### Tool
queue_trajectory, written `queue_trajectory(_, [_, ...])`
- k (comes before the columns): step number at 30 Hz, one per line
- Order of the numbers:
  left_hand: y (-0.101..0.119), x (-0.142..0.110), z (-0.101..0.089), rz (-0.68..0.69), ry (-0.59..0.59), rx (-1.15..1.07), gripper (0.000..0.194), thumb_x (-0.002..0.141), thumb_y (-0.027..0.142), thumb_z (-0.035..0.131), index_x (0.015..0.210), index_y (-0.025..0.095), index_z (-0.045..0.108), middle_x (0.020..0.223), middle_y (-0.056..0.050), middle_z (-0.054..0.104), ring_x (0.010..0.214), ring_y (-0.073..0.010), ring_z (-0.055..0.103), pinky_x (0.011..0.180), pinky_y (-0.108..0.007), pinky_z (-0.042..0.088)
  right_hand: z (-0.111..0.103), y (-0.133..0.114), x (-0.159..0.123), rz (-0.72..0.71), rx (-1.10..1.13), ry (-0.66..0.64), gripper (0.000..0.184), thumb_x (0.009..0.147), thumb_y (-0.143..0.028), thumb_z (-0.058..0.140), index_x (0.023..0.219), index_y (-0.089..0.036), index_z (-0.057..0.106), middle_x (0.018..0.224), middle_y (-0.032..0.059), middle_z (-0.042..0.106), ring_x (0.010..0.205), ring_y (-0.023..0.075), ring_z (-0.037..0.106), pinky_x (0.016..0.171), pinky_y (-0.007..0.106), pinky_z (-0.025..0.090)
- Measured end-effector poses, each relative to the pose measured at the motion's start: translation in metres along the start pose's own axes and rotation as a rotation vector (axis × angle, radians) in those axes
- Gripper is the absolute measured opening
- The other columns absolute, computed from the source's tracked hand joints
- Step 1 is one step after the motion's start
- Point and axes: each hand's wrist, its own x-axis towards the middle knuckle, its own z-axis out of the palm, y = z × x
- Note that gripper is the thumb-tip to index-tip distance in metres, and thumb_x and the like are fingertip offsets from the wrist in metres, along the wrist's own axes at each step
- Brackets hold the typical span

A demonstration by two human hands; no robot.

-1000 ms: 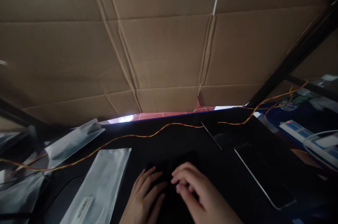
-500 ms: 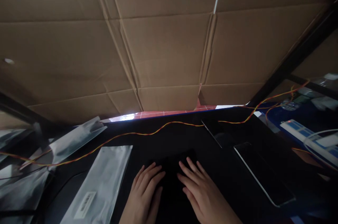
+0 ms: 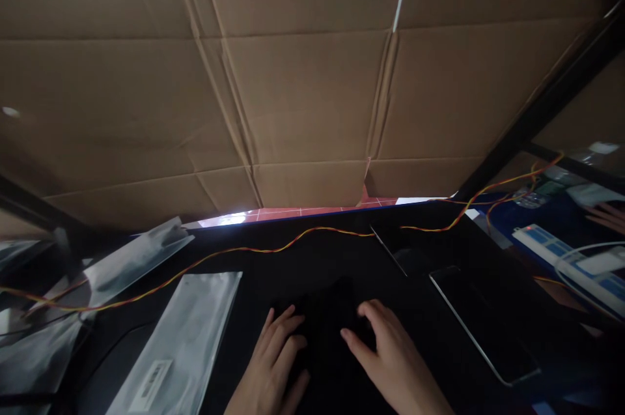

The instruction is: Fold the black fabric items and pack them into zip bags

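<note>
Between my hands lies a black, flat, soft-looking thing (image 3: 325, 317), hardly distinguishable from the black table top (image 3: 273, 265). My left hand (image 3: 276, 356) rests at its left side with the fingers spread and slightly bent. At the right edge is my right hand (image 3: 385, 350), its fingers curled in and its thumb over the dark surface; what they pinch there is too dark to name. To the left lies a clear plastic pouch (image 3: 195, 330) with a white barcode label (image 3: 151, 386). Two dark phone-like panels, one nearer (image 3: 481, 324) and one farther (image 3: 398, 249), lie to the right.
A twisted red-yellow wire (image 3: 278, 250) crosses the table behind my hands. Cardboard sheets (image 3: 303, 96) stand beyond the far edge. More plastic pouches (image 3: 139, 255) lie at left. On the right are a power strip (image 3: 551, 249) and part of another person's hand (image 3: 608, 214).
My right hand has shifted a little right and its spread fingers have curled in. My left hand stays nearly in place. Another person's fingers have appeared at the right edge.
</note>
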Motion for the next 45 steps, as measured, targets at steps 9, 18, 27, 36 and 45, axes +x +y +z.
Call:
queue_trajectory(9, [-0.015,-0.018,-0.020,-0.069,-0.047,0.015,0.054,0.097,0.037,0.073,0.150,0.030,0.060,0.149,-0.009,0.070,0.143,-0.0344,0.064,0.116,-0.058,0.055,-0.015,0.023,0.008,0.191,0.110,-0.075,0.040,0.100,-0.039,0.056,0.138,-0.028,0.063,0.119,0.0125,0.083,0.116,0.0287,0.080,0.089,0.037,0.065])
queue_trajectory(18, [0.004,-0.014,-0.024,-0.502,0.152,-0.339,0.027,0.106,0.036,0.059,0.130,0.027,0.069,0.123,-0.010,0.079,0.113,-0.0253,0.079,0.095,-0.033,0.068,0.018,-0.050,-0.012,-0.447,-0.368,0.254,0.051,0.098,-0.017,0.048,0.146,-0.028,0.063,0.102,0.0090,0.077,0.078,0.0248,0.080,0.057,0.031,0.064])
queue_trajectory(27, [0.022,-0.002,-0.026,-0.634,0.155,-0.309,0.053,0.109,0.037,0.055,0.159,0.027,0.041,0.131,-0.012,0.073,0.117,-0.0281,0.077,0.095,-0.042,0.070,0.015,-0.042,-0.014,-0.423,0.234,-0.135,0.042,0.103,-0.008,0.042,0.129,-0.030,0.067,0.110,0.0034,0.079,0.098,0.0175,0.080,0.086,0.025,0.067])
queue_trajectory(36, [0.036,0.022,0.001,-0.165,0.063,0.179,0.064,0.107,0.024,0.046,0.169,0.014,0.033,0.169,-0.015,0.050,0.159,-0.0365,0.044,0.116,-0.057,0.055,0.014,-0.035,-0.017,-0.484,0.255,0.251,0.042,0.103,-0.004,0.043,0.123,-0.030,0.069,0.128,0.0060,0.079,0.127,0.0196,0.074,0.104,0.032,0.064])
queue_trajectory(45, [0.026,-0.009,0.036,-0.090,0.011,0.337,0.068,0.107,0.025,0.041,0.171,0.009,0.027,0.174,-0.019,0.039,0.164,-0.0386,0.034,0.110,-0.058,0.057,0.049,-0.023,-0.014,-0.670,-0.182,0.020,0.069,0.098,-0.001,0.049,0.165,-0.017,0.045,0.164,0.0091,0.056,0.152,0.0287,0.053,0.120,0.050,0.053])
